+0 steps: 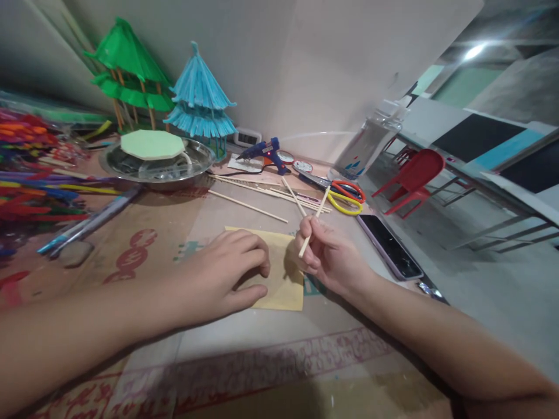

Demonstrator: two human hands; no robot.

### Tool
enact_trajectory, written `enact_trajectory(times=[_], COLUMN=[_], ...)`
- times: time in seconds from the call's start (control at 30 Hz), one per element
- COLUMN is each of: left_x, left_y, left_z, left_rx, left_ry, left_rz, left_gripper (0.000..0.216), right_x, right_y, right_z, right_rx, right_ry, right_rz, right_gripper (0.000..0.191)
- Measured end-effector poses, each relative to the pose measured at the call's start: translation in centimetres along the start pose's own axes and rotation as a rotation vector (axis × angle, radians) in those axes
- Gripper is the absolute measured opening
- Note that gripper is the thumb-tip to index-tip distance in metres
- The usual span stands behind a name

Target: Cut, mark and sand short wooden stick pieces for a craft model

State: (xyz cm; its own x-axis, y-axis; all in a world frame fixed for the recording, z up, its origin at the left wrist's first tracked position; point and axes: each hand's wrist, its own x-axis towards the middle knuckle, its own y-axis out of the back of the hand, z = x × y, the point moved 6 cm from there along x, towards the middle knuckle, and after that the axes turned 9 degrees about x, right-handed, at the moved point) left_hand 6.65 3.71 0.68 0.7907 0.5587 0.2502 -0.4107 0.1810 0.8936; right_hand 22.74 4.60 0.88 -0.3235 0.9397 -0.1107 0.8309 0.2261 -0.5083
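My right hand (332, 250) pinches a thin wooden stick (315, 224) between thumb and fingers, tilted above the work surface. A second stick (293, 196) runs up to the same fingers; whether it is gripped or lies behind them I cannot tell. My left hand (236, 265) rests palm down on a yellow sheet of paper (282, 291), thumb apart from the loosely bent fingers, with nothing seen in it. Several loose sticks (248, 206) lie just beyond both hands.
Scissors (345, 198), a blue glue gun (266, 152) and a phone (388, 247) surround the sticks. Behind stand a metal bowl (201, 166) with a pale green octagon (152, 144) over it, green (131, 55) and blue (201, 87) tiered models, and a clear bottle (367, 142). Colourful craft pieces (30, 137) fill the left.
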Motion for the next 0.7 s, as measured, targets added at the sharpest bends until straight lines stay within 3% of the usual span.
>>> enact_trajectory(times=[0.27,0.5,0.7], left_x=[-0.1,-0.2,-0.3], left_y=[0.2,1.6,1.9], left_z=[0.3,0.8,1.0], left_rx=[0.009,0.023,0.008], left_ry=[-0.027,-0.111,-0.127], left_rz=[0.023,0.182,0.206], left_gripper=[0.01,0.014,0.016], right_x=[-0.2,0.0,-0.7], right_y=[-0.1,-0.5,-1.4], right_z=[0.4,1.2,1.3], right_rx=[-0.117,-0.197,-0.305], right_ry=[0.051,0.048,0.053], right_rz=[-0.02,-0.028,-0.036], right_gripper=[0.043,0.045,0.046])
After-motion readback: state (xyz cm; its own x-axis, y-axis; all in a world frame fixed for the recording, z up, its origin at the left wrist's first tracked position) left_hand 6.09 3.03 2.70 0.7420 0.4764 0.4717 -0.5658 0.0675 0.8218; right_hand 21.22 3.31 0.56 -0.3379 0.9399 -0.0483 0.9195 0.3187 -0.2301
